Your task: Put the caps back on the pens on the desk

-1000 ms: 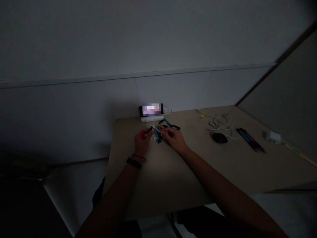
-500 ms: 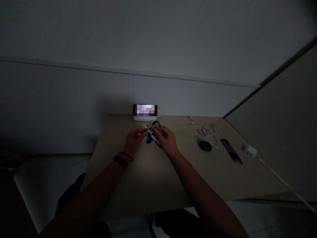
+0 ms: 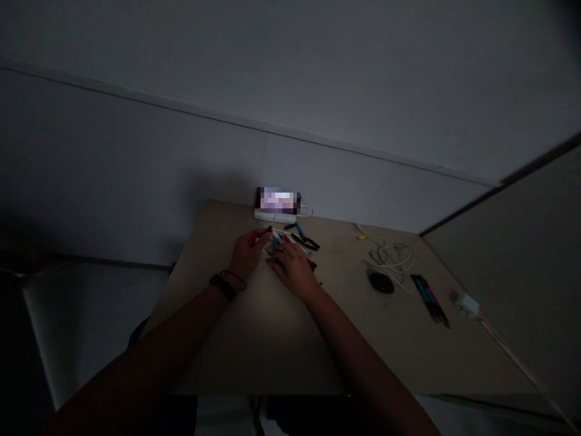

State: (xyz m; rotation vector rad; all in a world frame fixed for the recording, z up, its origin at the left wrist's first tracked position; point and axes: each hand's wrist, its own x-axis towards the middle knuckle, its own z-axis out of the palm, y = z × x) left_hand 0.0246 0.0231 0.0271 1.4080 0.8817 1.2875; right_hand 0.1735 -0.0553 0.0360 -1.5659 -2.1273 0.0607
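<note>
The room is dim. My left hand (image 3: 246,254) pinches a thin red-and-black pen (image 3: 261,233) at the far middle of the tan table (image 3: 254,339). My right hand (image 3: 293,266) rests palm down over a small heap of pens (image 3: 299,239), blue, red and black, and hides part of it. Whether its fingers grip any pen cannot be told. A dark band sits on my left wrist (image 3: 223,284).
A lit phone (image 3: 278,200) leans on a white block against the wall behind the heap. To the right lie a white cable tangle (image 3: 391,257), a dark round object (image 3: 380,282), several dark pens (image 3: 430,299) and a white adapter (image 3: 463,301). A partition closes the right side.
The view has tilted and shifted. My right hand has lowered from holding pens in the air to lying flat over the heap; my left hand keeps its pen.
</note>
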